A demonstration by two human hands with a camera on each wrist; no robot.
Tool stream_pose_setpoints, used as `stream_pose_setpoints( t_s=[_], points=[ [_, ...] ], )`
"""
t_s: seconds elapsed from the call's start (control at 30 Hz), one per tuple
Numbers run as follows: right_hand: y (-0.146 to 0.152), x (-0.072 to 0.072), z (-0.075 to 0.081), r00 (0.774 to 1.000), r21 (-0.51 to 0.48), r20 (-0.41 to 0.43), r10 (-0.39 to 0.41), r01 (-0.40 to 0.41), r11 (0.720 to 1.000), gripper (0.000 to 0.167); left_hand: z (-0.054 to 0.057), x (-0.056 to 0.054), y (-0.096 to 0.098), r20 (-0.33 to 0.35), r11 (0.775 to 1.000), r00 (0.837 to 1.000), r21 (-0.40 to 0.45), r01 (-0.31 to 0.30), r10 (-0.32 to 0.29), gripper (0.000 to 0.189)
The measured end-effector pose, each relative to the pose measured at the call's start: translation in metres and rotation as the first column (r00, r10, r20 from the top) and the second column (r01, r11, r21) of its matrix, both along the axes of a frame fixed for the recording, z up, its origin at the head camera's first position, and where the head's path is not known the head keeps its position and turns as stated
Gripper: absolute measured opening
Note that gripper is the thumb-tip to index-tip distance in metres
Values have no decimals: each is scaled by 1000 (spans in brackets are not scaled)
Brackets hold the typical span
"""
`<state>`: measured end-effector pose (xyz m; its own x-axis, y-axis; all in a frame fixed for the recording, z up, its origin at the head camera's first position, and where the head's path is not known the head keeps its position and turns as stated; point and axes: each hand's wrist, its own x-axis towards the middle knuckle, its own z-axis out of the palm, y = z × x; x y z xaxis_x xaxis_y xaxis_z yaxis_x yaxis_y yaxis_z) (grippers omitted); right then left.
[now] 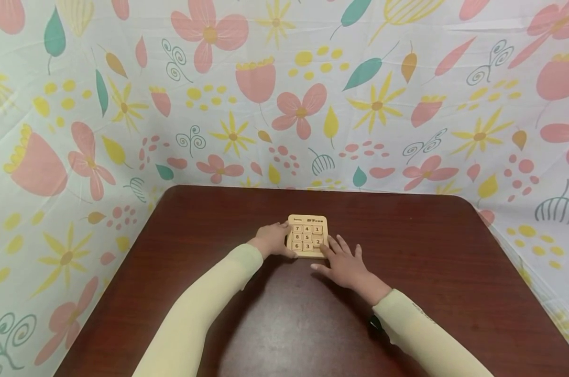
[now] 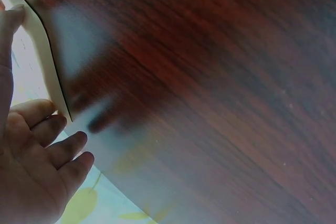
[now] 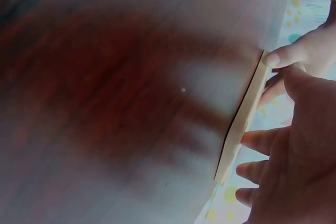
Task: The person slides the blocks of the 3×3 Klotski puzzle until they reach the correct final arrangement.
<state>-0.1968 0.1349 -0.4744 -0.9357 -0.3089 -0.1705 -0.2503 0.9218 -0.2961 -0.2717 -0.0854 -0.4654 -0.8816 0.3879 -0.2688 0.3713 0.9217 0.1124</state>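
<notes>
A light wooden sliding number puzzle [image 1: 308,219] lies flat on the table. Its square tiles show 7, 4, 1 along the top, 8 and 5 in the middle, 6 and 3 at the bottom. The 2 tile [image 1: 317,242] sits in the right column, partway between the middle and bottom rows. My left hand [image 1: 272,239] holds the puzzle's left side, thumb by the near corner and fingers further up. My right hand [image 1: 346,265] has its fingers spread, one fingertip touching the 2 tile. In the right wrist view the puzzle's pale edge [image 3: 244,114] shows beside the fingers.
The dark reddish-brown wooden table [image 1: 407,230] has rounded far corners and spreads around the puzzle. A white cloth [image 1: 275,104] printed with flowers and leaves hangs behind and along both sides. A small dark object [image 1: 375,323] shows at the right cuff.
</notes>
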Motion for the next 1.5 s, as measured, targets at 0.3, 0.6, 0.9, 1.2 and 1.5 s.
stream_pose_setpoints(
  t_s=[0.3,0.6,0.9,1.2,1.5],
  points=[
    [-2,0,-1,1000,-6,-16,-10,10,1000,74,3,1,0,12,1000,1000,17,0,0,96],
    [-3,-4,-2,1000,14,4,-25,25,1000,75,2,2,0,1,1000,1000,15,-6,6,96],
    [-3,-6,-3,1000,26,3,-31,31,999,74,2,2,1,9,1000,1000,6,-10,10,95],
    [-2,-7,-1,1000,17,4,-31,31,999,75,4,4,2,7,1000,1000,-1,-14,14,95],
    [-2,-9,-2,999,15,19,-36,36,999,74,3,3,2,12,1000,1000,4,-18,18,95]
  ],
)
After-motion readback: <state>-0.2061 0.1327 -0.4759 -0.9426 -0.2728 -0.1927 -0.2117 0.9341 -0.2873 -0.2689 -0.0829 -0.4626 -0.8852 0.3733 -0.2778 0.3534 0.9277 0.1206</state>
